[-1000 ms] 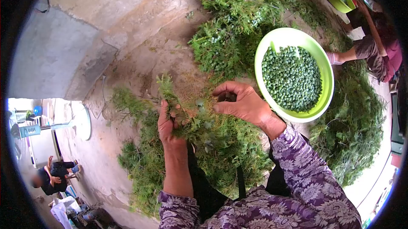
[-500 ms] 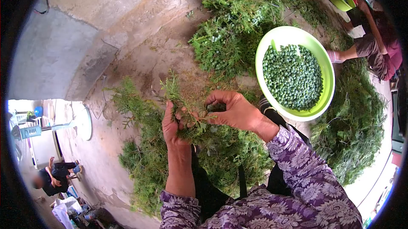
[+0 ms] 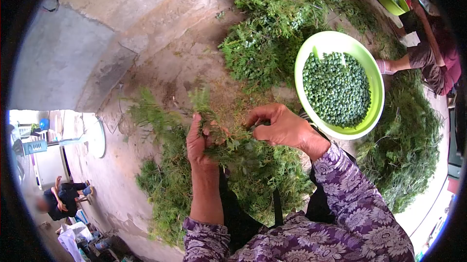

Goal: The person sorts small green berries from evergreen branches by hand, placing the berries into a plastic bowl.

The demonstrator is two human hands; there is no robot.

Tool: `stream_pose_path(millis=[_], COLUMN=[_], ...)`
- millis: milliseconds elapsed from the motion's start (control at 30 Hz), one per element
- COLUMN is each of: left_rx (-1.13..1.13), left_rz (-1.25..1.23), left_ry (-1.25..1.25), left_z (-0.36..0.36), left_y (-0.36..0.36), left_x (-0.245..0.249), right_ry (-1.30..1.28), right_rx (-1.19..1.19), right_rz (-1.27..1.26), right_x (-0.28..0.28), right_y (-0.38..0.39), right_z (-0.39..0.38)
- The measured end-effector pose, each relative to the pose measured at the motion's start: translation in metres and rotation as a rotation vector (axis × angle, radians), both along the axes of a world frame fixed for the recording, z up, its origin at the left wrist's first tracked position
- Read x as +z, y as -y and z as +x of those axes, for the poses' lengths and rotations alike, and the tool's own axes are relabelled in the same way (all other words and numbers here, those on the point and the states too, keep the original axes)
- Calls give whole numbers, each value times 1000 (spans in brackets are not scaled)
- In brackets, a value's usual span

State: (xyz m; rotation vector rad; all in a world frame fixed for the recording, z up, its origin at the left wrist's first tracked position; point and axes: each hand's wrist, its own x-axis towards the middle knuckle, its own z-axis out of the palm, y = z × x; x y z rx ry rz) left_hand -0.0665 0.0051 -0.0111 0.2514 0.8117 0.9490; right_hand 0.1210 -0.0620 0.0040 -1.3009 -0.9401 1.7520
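Note:
My left hand (image 3: 198, 143) is closed around a leafy green sprig (image 3: 200, 100), its thumb pointing up. Just right of it, my right hand (image 3: 279, 126) has its fingers pinched together; a small dark bit shows at the fingertips, too small to name. Beneath both hands spreads a heap of cut green branches (image 3: 265, 179). To the upper right of my right hand, a light green basin (image 3: 378, 84) holds many small green berries (image 3: 335, 89).
Another branch pile (image 3: 272, 33) lies ahead, and a third (image 3: 404, 145) at the right. A co-worker (image 3: 435, 60) sits at the upper right near a second green basin (image 3: 401, 7). Another person (image 3: 63, 199) sits far left, below a fan (image 3: 96, 138).
My right hand has moved slightly right, away from my left hand. The sprig in my left hand has shifted and looks blurred.

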Motion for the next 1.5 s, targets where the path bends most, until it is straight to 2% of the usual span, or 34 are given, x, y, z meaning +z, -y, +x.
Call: stream_pose_path(millis=[67,100,167,267,333,400,467,500,533,567,600,633,667,700,800,1000,1067,1167,1233,1333,1500], left_rx=[-28,-54,-80,-69,-105,-92,-78,-39,2,68,68,4,-63,-66,-5,60,-10,-104,-75,-68,-121], left_rz=[2,15,27,-13,-35,-29,-26,19,66,11,10,27,43,42,54,-21,24,86,42,12,35], left_ry=[39,-7,-53,-21,-186,-229,-274,-147,-18,-144,-144,-40,63,61,83,-14,241,276,247,254,349], left_z=[-1,0,1,3,2,2,-3,-9,-11,-6,-11,-21,-23,-21,-11,0,-5,-6,-2,-3,-6], left_y=[0,0,0,0,2,1,-1,-4,-5,-1,-3,-6,-8,-7,-5,1,0,3,6,6,5], left_x=[-5,-6,-7,-6,-7,-7,-7,-5,-2,8,1,-10,-11,-10,0,11,-1,2,6,2,-4], right_ry=[252,252,445,578,585,588,662,644,429,140,-152,-155,-281,-407,-410,-214,-158,-150,-111,-55,-14], right_rx=[-28,-26,-30,-20,-17,-11,-172,-242,-223,-274,-321,-323,-337,-350,-275,-202,-161,-129,-83,-2,-78], right_rz=[69,68,156,281,252,221,251,404,153,34,-86,-87,-138,-189,-129,-17,16,69,199,188,98], right_x=[-2,-3,-5,-2,4,9,11,1,0,2,2,2,2,3,-7,-18,-16,-16,-19,-16,-15], right_y=[2,3,4,7,8,8,9,5,9,8,8,9,8,6,-3,-8,-9,-10,-11,-11,-10], right_z=[0,0,0,3,4,6,15,25,37,42,43,41,36,32,21,15,11,4,-1,-3,-4])
